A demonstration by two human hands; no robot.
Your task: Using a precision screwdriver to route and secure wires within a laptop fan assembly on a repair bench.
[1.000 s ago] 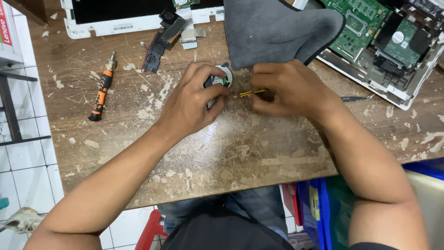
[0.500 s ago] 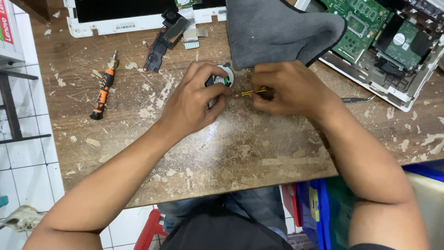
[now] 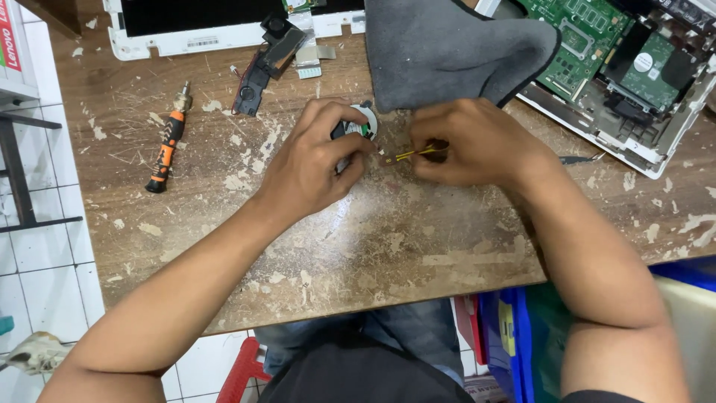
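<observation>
My left hand is closed over a small round cooling fan on the worn wooden table; most of the fan is hidden under the fingers. My right hand grips a thin tool with a yellow shaft, whose tip points left toward the fan. The two hands are almost touching at the middle of the table.
An orange-and-black screwdriver lies at the left. A black speaker part and a white laptop lid sit at the back. A grey cloth lies behind my hands, an opened laptop base with green circuit board at the right.
</observation>
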